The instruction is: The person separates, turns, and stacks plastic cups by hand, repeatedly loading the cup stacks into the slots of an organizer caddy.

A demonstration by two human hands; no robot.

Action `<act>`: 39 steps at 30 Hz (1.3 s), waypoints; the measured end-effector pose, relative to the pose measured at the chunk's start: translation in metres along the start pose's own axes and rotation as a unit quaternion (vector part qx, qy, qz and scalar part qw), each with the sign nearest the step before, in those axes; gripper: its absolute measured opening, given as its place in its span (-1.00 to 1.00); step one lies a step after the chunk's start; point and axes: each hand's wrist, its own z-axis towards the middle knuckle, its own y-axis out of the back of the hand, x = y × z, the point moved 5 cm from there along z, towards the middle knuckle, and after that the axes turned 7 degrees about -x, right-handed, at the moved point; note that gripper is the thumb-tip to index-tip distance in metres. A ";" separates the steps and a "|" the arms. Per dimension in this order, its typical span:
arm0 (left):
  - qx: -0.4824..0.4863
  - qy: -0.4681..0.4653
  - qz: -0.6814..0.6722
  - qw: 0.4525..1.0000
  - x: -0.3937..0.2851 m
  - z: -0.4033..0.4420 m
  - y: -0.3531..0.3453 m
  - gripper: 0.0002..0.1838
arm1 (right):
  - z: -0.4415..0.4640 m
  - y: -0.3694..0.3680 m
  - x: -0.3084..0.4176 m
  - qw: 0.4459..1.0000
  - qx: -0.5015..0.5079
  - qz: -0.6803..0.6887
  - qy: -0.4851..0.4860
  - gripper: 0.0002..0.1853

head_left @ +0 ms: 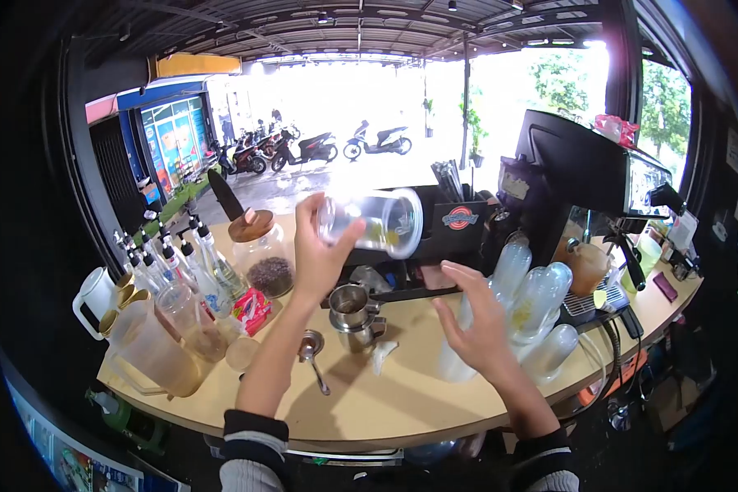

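A clear plastic cup [385, 223] with a printed mark lies sideways in the air above the counter, its wide rim facing right. My left hand [324, 246] is wrapped round its base end. To the right, my right hand [474, 316] hangs with fingers apart and nothing in it, in front of stacks of clear plastic cups [541, 299]. Below and between my hands, a metal pitcher [351, 305] stands on top of another metal vessel on the counter. A metal scoop or strainer with a handle [313, 353] lies left of it, and a crumpled white tissue [382, 355] lies to its right.
Along the left stand a plastic jug [152, 353], several pump bottles [209, 254] and a wooden-lidded glass jar [266, 262] of dark beans. A black straw holder [459, 225] is at the back. An espresso machine [582, 164] occupies the right of the wooden counter [385, 414].
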 end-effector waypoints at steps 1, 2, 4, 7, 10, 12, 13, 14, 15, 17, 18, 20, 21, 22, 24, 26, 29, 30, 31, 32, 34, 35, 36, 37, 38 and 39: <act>0.000 -0.002 -0.001 1.000 0.003 0.017 -0.012 -0.27 | 0.002 0.008 -0.007 0.999 -0.005 -0.035 0.019 -0.62; 0.012 -0.040 0.046 0.998 0.007 0.033 -0.026 -0.25 | 0.004 0.014 -0.015 0.999 -0.006 -0.035 0.020 -0.62; 0.025 -0.078 0.093 0.992 0.014 0.057 -0.054 -0.23 | 0.004 0.018 -0.030 0.987 0.023 -0.151 0.054 -0.62; 0.032 -0.118 0.176 0.977 0.035 0.079 -0.096 -0.22 | -0.006 0.013 -0.052 0.987 0.071 -0.145 0.012 -0.71; 0.029 -0.106 0.202 0.973 0.076 0.090 -0.132 -0.22 | -0.019 0.005 -0.066 0.989 0.094 -0.117 -0.011 -0.79; 0.015 -0.110 0.245 0.963 0.096 0.094 -0.144 -0.21 | -0.021 0.003 -0.067 0.984 0.107 -0.141 -0.010 -0.80; 0.004 -0.102 0.234 0.967 0.105 0.094 -0.148 -0.20 | -0.022 0.004 -0.068 0.986 0.098 -0.135 -0.004 -0.80; 0.005 -0.105 0.232 0.967 0.113 0.096 -0.151 -0.20 | -0.022 0.004 -0.069 0.986 0.096 -0.137 -0.004 -0.80; -0.018 -0.097 0.228 0.969 0.115 0.098 -0.150 -0.20 | -0.023 0.005 -0.069 0.987 0.094 -0.133 -0.001 -0.80; -0.070 -0.090 0.215 0.970 0.119 0.098 -0.144 -0.19 | -0.023 0.006 -0.069 0.987 0.094 -0.129 -0.001 -0.79; -0.089 -0.082 0.194 0.974 0.120 0.100 -0.140 -0.19 | -0.023 0.006 -0.070 0.988 0.088 -0.124 -0.001 -0.79; -0.111 -0.070 0.211 0.969 0.121 0.103 -0.131 -0.19 | -0.023 0.006 -0.072 0.990 0.082 -0.118 -0.003 -0.79; -0.109 -0.070 0.213 0.969 0.119 0.104 -0.128 -0.19 | -0.023 0.006 -0.072 0.990 0.079 -0.118 0.000 -0.79; -0.089 -0.092 0.221 0.967 0.116 0.104 -0.126 -0.21 | -0.023 0.004 -0.072 0.990 0.076 -0.117 0.004 -0.79; -0.071 -0.114 0.233 0.963 0.113 0.105 -0.123 -0.22 | -0.022 0.003 -0.073 0.991 0.071 -0.112 0.007 -0.79; 0.018 -0.115 0.249 0.961 0.118 0.104 -0.132 -0.22 | -0.021 0.003 -0.073 0.992 0.068 -0.109 0.009 -0.80; 0.060 -0.120 0.263 0.955 0.115 0.104 -0.147 -0.25 | -0.022 0.002 -0.076 0.993 0.058 -0.107 0.010 -0.80; 0.106 -0.106 0.273 0.950 0.117 0.103 -0.154 -0.25 | -0.023 0.002 -0.077 0.991 0.056 -0.116 0.021 -0.80; 0.138 -0.110 0.266 0.948 0.118 0.104 -0.161 -0.21 | -0.023 0.002 -0.077 0.990 0.053 -0.126 0.033 -0.79; 0.140 -0.108 0.265 0.948 0.119 0.104 -0.165 -0.21 | -0.023 0.003 -0.077 0.990 0.055 -0.127 0.031 -0.79; 0.240 -0.040 0.283 0.928 0.131 0.099 -0.177 -0.19 | -0.022 0.004 -0.075 0.990 0.057 -0.126 0.031 -0.79; 0.268 -0.019 0.309 0.912 0.145 0.099 -0.182 -0.16 | -0.022 0.004 -0.075 0.990 0.059 -0.127 0.029 -0.79; 0.269 -0.016 0.308 0.912 0.146 0.098 -0.184 -0.16 | -0.022 0.003 -0.076 0.989 0.061 -0.128 0.031 -0.79; 0.310 0.011 0.356 0.882 0.151 0.094 -0.188 -0.16 | -0.022 0.003 -0.076 0.989 0.061 -0.130 0.033 -0.80; 0.349 0.038 0.401 0.846 0.157 0.089 -0.191 -0.15 | -0.022 0.003 -0.076 0.989 0.062 -0.131 0.032 -0.80; 0.352 0.050 0.427 0.832 0.159 0.087 -0.193 -0.14 | -0.022 0.003 -0.076 0.989 0.062 -0.130 0.032 -0.80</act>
